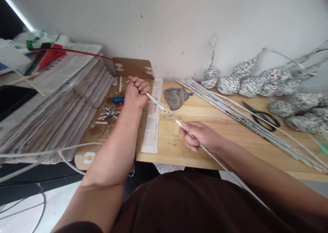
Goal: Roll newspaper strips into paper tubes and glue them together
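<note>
A thin rolled paper stick [164,109] runs slantwise between my two hands, white with small coloured marks. My left hand [138,90] is closed round its upper end, above the newspaper strip [150,134]. Lower and to the right, my right hand [196,134] pinches the stick, and a long thin pale length runs on from it toward the bottom right. A crumpled grey cloth [175,97] lies on the wooden table just beyond the stick.
Folded newspapers [84,86] are stacked at the left. Black scissors [263,118] and a bundle of paper sticks [243,120] lie at the right. Woven paper gourds [229,84] line the wall. A blue tool [117,99] and paper scraps [109,113] sit beside my left forearm.
</note>
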Demonstrator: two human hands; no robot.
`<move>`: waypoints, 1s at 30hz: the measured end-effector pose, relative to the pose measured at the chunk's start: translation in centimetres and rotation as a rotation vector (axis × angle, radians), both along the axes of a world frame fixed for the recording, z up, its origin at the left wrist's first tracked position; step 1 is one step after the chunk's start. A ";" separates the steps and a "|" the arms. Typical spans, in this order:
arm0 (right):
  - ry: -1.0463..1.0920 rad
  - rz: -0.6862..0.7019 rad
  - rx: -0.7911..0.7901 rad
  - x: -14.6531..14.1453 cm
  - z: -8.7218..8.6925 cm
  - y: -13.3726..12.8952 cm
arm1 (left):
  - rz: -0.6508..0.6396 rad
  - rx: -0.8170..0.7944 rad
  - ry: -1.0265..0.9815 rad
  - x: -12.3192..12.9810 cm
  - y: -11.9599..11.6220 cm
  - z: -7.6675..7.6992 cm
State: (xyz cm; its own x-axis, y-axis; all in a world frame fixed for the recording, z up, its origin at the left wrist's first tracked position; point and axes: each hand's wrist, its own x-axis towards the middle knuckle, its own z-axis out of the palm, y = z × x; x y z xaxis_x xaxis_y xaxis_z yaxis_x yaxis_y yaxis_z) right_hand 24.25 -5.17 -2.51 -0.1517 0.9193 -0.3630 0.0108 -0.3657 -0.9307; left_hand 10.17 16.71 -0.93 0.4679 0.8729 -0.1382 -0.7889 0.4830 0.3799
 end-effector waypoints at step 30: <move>-0.378 -0.056 0.210 -0.7 -0.1 2.1 | -0.018 0.028 0.082 0.4 -0.2 -0.2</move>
